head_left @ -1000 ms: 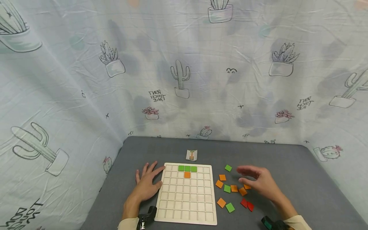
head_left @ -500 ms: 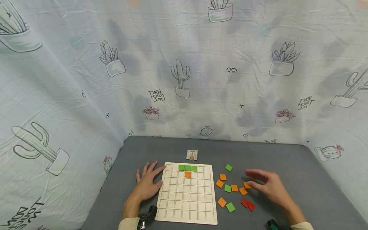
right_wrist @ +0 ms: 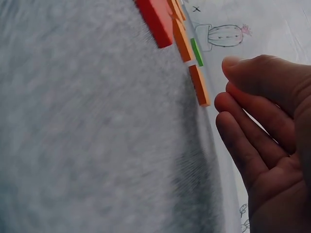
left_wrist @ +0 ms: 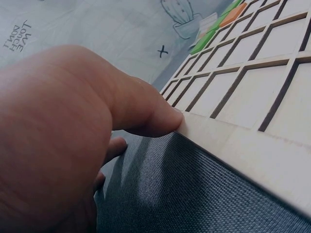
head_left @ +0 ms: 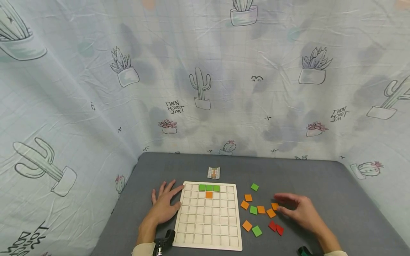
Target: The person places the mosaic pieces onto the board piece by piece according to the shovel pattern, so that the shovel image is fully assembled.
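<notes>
My left hand point(head_left: 162, 207) lies with spread fingers at the left edge of a pale wooden grid board point(head_left: 207, 227); in the left wrist view its thumb point(left_wrist: 163, 116) touches the board's rim. Three green tiles and one orange tile point(head_left: 209, 195) sit in the board's top rows. My right hand point(head_left: 301, 209) hovers over the loose tiles on the right, fingers bent loosely and thumb apart from them. Nothing shows between them in the right wrist view. Nearest to its fingertips is an orange tile point(head_left: 274, 206), with another orange tile point(head_left: 271, 213) beside it.
More loose tiles lie right of the board, among them a green tile point(head_left: 254, 187), an orange tile point(head_left: 247, 225) and two red pieces point(head_left: 276, 228). A small pattern card point(head_left: 214, 172) lies behind the board. A printed curtain point(head_left: 237, 124) hangs behind the grey table point(head_left: 288, 170).
My right hand has moved right and slightly toward me, uncovering the orange tile that was partly hidden under its thumb. The left hand and the board have stayed put.
</notes>
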Motion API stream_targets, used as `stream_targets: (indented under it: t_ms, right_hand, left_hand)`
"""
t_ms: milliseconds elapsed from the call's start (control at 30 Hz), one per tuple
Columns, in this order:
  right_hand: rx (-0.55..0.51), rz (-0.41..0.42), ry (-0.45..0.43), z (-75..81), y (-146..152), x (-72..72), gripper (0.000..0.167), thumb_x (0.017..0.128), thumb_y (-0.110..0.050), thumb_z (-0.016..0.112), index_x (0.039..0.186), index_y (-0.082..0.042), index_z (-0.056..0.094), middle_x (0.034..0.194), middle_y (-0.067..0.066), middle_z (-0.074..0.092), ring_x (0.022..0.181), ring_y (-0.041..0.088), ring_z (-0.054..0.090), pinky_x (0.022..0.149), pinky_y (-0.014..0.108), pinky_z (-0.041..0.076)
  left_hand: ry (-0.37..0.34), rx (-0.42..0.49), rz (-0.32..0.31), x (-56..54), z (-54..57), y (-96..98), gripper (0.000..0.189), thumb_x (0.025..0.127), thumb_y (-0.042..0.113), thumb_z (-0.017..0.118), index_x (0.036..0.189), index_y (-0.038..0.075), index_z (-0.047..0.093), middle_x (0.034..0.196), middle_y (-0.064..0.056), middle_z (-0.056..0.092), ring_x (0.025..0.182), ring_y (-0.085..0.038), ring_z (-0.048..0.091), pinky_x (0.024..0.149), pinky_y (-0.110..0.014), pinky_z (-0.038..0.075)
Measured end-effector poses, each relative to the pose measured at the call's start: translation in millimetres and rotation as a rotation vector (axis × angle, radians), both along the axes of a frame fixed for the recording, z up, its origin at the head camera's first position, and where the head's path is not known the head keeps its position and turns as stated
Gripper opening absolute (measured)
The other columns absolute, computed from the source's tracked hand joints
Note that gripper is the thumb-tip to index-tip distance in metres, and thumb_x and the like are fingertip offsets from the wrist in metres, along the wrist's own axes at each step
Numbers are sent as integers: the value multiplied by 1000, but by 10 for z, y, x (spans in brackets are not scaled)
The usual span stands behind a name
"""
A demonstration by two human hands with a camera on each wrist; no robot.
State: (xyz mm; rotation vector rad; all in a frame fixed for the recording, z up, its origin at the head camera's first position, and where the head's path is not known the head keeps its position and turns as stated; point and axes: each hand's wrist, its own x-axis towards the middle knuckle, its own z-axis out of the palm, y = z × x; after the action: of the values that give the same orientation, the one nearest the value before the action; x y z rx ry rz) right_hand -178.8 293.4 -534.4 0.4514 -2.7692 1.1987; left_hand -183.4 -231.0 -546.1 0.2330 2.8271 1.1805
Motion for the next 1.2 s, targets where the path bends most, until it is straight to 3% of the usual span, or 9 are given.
stream_targets:
  t_ms: [467,967,1200]
  right_hand:
    - [-10,26,-39,-77,24,12,44,88,-15,93,129,-15,80,120,2,84,106,-1,76,86,21,64]
    - [15,14,71,-134,12,0,41,84,-6,93,122,-18,83,112,-2,85,100,-3,76,82,20,64]
    - [16,-18,89,-129,-5,10,36,87,-10,92,120,-20,84,110,-4,85,98,-2,76,80,21,64]
  left_hand:
    - [2,3,1,17,13,4,61,99,7,72,158,17,61,178,-22,31,167,-56,7,123,-81,-14]
    - [18,20,7,16,32,8,61,98,6,74,157,17,62,177,-23,32,166,-57,9,123,-82,-12]
    - [7,18,7,17,29,9,62,98,6,73,158,17,61,178,-22,32,167,-56,9,124,-81,-13]
